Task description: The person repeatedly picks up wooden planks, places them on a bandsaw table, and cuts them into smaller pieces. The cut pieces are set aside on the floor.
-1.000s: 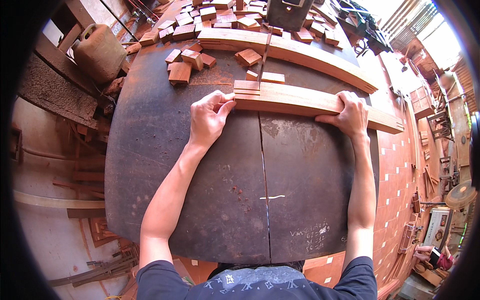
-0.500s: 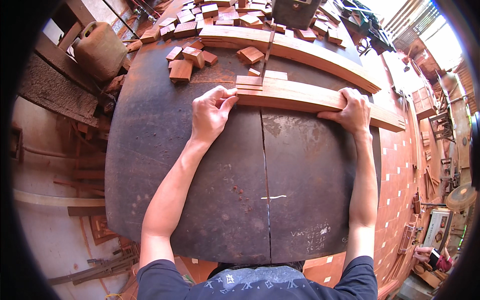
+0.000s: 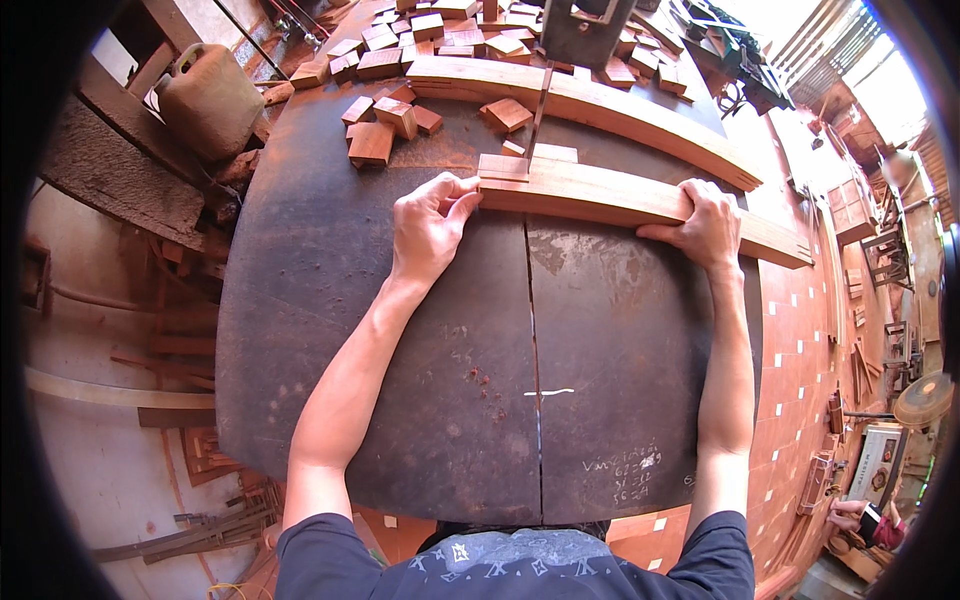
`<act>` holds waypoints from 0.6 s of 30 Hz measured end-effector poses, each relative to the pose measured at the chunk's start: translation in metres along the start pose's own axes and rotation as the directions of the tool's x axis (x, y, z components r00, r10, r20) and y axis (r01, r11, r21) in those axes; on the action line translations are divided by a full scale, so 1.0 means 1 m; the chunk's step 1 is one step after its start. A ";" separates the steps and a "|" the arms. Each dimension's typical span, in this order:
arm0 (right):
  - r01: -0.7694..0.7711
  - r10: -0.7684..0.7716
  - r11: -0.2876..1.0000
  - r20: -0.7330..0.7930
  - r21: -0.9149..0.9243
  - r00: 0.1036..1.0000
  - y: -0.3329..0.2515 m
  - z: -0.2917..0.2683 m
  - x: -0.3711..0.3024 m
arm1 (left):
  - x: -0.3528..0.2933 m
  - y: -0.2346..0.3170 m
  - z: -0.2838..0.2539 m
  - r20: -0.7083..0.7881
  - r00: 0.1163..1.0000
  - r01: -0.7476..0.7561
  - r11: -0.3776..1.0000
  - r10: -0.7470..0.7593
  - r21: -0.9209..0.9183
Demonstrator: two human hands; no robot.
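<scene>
A long reddish wooden beam [image 3: 610, 195] lies crosswise on a dark metal saw table [image 3: 430, 330]. At its left end, a narrow upright saw blade [image 3: 538, 115] stands against the wood, where a cut line runs along the end. My left hand [image 3: 430, 225] is closed, thumb and fingers pinching at that left end. Farther right, my right hand [image 3: 708, 222] wraps over the beam, thumb on the near face and fingers across the top. A small flat wood piece [image 3: 554, 153] shows just behind the beam, right of the blade.
Behind lies a second long beam [image 3: 640, 118]. Several small wood blocks [image 3: 372, 144] sit at the left, with a larger pile [image 3: 455, 30] at the back. A dark metal housing [image 3: 585, 35] hangs over the blade. A jerrycan [image 3: 205, 100] stands left; another person [image 3: 882, 525] is far right.
The view has shifted slightly. Both hands keep their hold on the beam. One of the two dark lines at its left end no longer shows clearly.
</scene>
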State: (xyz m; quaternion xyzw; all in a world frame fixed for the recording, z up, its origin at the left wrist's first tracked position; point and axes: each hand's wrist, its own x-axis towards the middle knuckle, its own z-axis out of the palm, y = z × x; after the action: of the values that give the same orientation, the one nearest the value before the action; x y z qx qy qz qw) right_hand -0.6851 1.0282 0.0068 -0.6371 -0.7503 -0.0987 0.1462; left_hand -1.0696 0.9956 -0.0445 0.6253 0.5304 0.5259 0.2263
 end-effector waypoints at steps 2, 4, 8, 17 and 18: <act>-0.008 0.008 1.000 0.026 0.006 1.000 -0.001 -0.002 0.001 | 0.000 0.001 -0.001 0.012 1.000 0.000 1.000 0.000 0.010; -0.010 0.009 1.000 0.045 0.016 0.999 0.000 -0.004 0.001 | -0.001 0.004 -0.004 0.044 0.999 0.010 1.000 -0.010 0.004; 0.007 -0.009 0.999 0.036 0.045 0.999 0.015 -0.005 0.001 | -0.004 0.014 0.001 0.075 0.996 -0.046 0.998 0.043 0.037; 0.009 -0.009 1.000 0.021 0.007 1.000 0.033 0.000 0.003 | 0.002 0.012 0.019 0.038 0.989 -0.146 0.989 0.145 0.006; 0.010 -0.011 1.000 0.032 0.007 0.999 0.035 0.001 0.003 | 0.001 0.012 0.019 0.040 0.991 -0.129 0.992 0.129 0.002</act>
State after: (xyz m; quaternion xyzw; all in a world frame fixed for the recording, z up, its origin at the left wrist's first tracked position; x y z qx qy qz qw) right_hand -0.6516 1.0371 0.0060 -0.6342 -0.7562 -0.0865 0.1357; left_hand -1.0474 0.9981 -0.0408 0.6692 0.4853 0.5256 0.2008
